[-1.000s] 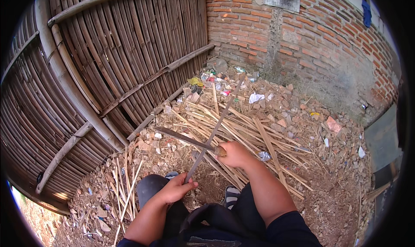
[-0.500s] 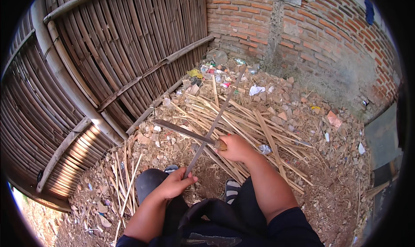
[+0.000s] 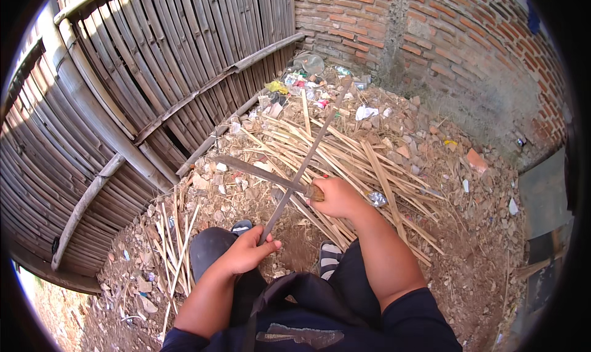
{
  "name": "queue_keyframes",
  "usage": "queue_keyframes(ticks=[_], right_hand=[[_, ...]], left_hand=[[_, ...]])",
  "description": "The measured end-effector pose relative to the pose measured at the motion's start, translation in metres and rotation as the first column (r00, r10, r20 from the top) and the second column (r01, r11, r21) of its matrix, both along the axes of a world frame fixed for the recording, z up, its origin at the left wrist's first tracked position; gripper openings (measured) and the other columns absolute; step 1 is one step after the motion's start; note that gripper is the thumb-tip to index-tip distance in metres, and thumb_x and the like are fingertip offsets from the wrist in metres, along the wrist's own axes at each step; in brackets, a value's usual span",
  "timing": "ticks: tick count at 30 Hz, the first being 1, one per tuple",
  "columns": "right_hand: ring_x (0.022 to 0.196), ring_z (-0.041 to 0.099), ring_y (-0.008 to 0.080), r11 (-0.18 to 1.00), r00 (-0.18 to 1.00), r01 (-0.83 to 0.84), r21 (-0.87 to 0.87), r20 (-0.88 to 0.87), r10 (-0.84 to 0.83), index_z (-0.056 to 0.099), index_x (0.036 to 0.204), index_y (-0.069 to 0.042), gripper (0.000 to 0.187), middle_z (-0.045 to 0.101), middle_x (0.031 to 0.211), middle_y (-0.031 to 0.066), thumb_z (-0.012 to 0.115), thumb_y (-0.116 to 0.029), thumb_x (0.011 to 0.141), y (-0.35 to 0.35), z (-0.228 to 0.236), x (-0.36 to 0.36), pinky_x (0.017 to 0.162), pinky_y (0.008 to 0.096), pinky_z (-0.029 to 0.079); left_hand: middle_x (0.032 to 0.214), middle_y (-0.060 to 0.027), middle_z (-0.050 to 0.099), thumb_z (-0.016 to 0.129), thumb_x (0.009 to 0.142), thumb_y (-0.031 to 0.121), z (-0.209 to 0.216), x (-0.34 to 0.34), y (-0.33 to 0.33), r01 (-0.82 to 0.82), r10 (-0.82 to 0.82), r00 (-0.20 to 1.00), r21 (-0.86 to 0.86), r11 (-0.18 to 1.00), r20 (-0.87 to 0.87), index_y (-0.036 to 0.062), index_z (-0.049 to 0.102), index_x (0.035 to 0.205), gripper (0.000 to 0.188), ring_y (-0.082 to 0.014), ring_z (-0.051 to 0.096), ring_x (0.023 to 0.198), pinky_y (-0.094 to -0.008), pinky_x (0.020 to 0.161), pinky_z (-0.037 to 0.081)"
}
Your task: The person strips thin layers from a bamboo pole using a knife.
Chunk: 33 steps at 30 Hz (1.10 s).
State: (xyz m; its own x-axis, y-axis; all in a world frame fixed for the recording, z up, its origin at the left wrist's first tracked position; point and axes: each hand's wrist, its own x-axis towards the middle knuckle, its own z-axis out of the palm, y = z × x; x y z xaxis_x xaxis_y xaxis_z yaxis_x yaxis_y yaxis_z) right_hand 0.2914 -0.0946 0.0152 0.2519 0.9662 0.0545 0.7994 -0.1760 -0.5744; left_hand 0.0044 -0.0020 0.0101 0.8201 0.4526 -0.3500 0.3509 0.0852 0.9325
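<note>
My left hand (image 3: 247, 252) is closed around the near end of a long, flat, grey-brown bamboo strip (image 3: 320, 136), which slants away to the upper right. In my right hand (image 3: 338, 198) is a machete (image 3: 251, 170), gripped by its wooden handle (image 3: 316, 193). Its dark blade points left and crosses the strip a little beyond my left hand; the blade looks to be against the strip. Beneath and beyond them, a loose pile of split pale bamboo strips (image 3: 345, 159) lies on the ground.
A bamboo fence (image 3: 184, 68) rises on the left, meeting a brick wall (image 3: 351, 22) at the back. Rubble and litter (image 3: 320, 90) cover the corner. More thin strips (image 3: 178, 247) lie beside my left knee (image 3: 212, 253). A grey sheet (image 3: 543, 195) stands at the right.
The view has shifted slightly. My left hand and the near end of the strip appear a little farther up and left; the machete still crosses the strip at nearly the same place.
</note>
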Motion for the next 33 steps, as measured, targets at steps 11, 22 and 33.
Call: queue_keyframes(ticks=[11, 22, 33], right_hand=[[0.087, 0.071, 0.042, 0.999, 1.0, -0.025, 0.023, 0.017, 0.025, 0.071, 0.101, -0.007, 0.036, 0.072, 0.085, 0.0202, 0.08, -0.039, 0.086, 0.001, -0.003, 0.001, 0.078, 0.0491, 0.055], [0.087, 0.07, 0.0411, 0.998, 0.999, -0.042, -0.052, 0.005, 0.042, 0.07, 0.099, -0.008, 0.034, 0.072, 0.087, 0.0188, 0.08, -0.038, 0.085, 0.0, -0.001, 0.0, 0.076, 0.0491, 0.055], [0.089, 0.071, 0.0395, 0.989, 0.997, -0.072, -0.126, 0.019, 0.075, 0.072, 0.1, -0.01, 0.033, 0.073, 0.089, 0.0174, 0.08, -0.037, 0.085, -0.001, 0.003, -0.002, 0.078, 0.0494, 0.055]], left_hand=[[0.076, 0.0061, 0.049, 0.078, 0.098, 0.027, -0.007, -0.002, 0.0, -0.01, 0.01, 1.0, 0.024, 1.0, 0.015, 0.0108, 0.052, 0.096, 0.03, -0.0052, 0.043, 0.07, -0.0253, 0.06, 0.035], [0.075, 0.0067, 0.049, 0.079, 0.097, 0.027, -0.007, 0.0, 0.0, -0.005, 0.005, 1.0, 0.067, 0.998, -0.006, 0.0108, 0.053, 0.097, 0.031, -0.0048, 0.043, 0.067, -0.0249, 0.057, 0.034], [0.079, 0.0063, 0.051, 0.079, 0.097, 0.026, -0.001, 0.001, -0.002, -0.013, 0.014, 1.0, 0.044, 0.999, -0.009, 0.01, 0.055, 0.097, 0.029, -0.0048, 0.045, 0.072, -0.0241, 0.062, 0.037]])
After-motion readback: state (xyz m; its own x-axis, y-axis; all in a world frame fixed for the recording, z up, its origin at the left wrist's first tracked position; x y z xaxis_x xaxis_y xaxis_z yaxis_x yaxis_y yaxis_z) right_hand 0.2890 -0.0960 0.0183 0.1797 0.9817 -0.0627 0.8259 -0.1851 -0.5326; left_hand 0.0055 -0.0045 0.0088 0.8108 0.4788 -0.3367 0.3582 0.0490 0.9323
